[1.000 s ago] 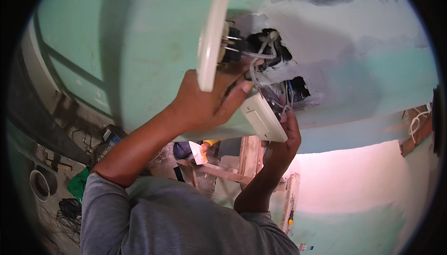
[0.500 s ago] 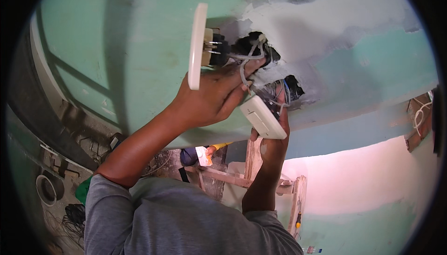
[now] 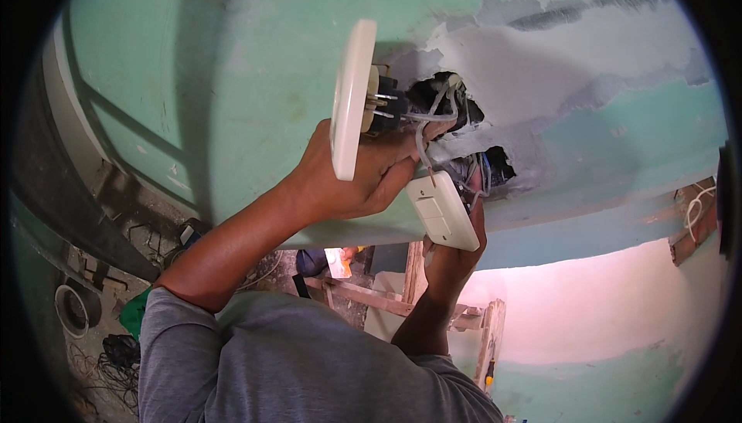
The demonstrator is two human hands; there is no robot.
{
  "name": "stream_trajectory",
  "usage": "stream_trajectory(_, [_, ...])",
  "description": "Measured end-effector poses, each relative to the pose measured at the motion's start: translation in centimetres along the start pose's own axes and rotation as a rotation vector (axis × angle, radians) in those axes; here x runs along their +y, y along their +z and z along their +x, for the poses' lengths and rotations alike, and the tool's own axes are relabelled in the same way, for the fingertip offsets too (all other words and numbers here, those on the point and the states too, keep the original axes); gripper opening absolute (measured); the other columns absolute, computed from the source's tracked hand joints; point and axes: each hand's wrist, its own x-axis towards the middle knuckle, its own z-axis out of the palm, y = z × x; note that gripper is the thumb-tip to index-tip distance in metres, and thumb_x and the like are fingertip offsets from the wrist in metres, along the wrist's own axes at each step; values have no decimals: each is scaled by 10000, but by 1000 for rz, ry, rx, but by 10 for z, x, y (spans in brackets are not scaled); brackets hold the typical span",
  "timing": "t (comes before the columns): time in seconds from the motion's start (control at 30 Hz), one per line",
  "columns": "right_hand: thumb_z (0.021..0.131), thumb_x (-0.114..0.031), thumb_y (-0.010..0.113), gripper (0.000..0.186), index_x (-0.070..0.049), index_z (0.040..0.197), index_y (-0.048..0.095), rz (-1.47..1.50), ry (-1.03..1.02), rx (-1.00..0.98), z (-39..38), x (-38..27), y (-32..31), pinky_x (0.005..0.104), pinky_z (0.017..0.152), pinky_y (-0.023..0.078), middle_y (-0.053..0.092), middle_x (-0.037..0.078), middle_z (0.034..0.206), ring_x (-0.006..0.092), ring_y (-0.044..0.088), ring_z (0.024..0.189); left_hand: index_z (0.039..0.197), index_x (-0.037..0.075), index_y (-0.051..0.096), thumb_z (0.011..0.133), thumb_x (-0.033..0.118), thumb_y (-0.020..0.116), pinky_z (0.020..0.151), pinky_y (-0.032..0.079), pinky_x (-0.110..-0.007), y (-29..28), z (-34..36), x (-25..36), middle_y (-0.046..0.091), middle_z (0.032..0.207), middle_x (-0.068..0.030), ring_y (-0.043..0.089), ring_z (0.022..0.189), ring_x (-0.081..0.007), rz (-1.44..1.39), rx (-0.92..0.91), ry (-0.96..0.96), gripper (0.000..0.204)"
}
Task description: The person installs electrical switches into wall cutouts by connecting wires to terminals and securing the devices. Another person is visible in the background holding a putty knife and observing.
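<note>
My left hand [image 3: 352, 180] is closed on a grey wire [image 3: 422, 145], its fingertips reaching to the lower edge of the upper wall hole [image 3: 421, 92]. Above that hand hangs a white socket plate [image 3: 355, 102], seen edge-on. Its black-and-cream back with metal prongs faces the hole, and grey wire runs from it. My right hand [image 3: 456, 261] is behind a white light switch [image 3: 443, 212] and grips it; most of those fingers are hidden by the plate. Grey and blue wires run between the switch's back and the lower hole [image 3: 498, 165].
Grey plaster patches [image 3: 510, 52] surround the holes in the green wall [image 3: 270, 60]. Below stand a wooden frame [image 3: 367, 292] and a yellow-handled screwdriver [image 3: 489, 373]. On the floor at left are a round bucket [image 3: 73, 311] and tangled black wire [image 3: 120, 353]. Another person's hand [image 3: 349, 253] shows low down.
The switch has turned to show more of its front. Socket plate, holes and both hands sit a little lower and farther right in the picture. Both hands keep their hold.
</note>
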Motion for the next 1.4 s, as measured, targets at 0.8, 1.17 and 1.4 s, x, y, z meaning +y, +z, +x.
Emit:
stream_trajectory(0.8, [1043, -38, 654, 715, 51, 1681, 343, 527, 72, -132, 28, 29, -17, 269, 862, 628, 604, -27, 1063, 121, 705, 985, 1620, 99, 544, 945, -47, 556, 783, 552, -338, -7, 2, 9, 621, 943, -82, 623, 818, -243, -30, -114, 25, 691])
stream_trajectory(1.17, [933, 75, 582, 314, 83, 1246, 568, 423, 11, -186, 22, 7, -14, 285, 981, 560, 363, 249, 1749, 192, 593, 1403, 1434, 141, 695, 946, 198, 699, 744, 591, -450, -19, 17, 29, 753, 910, -92, 721, 797, -335, 279, -30, 84, 492])
stream_trajectory(1.4, [1035, -51, 501, 635, 75, 1644, 377, 718, 85, -255, 21, 0, -16, 178, 416, 381, 701, 148, 1199, 46, 572, 585, 1065, 80, 792, 852, 136, 700, 646, 596, -424, -26, 23, 49, 731, 920, -96, 731, 836, -301, 592, 4, 150, 239])
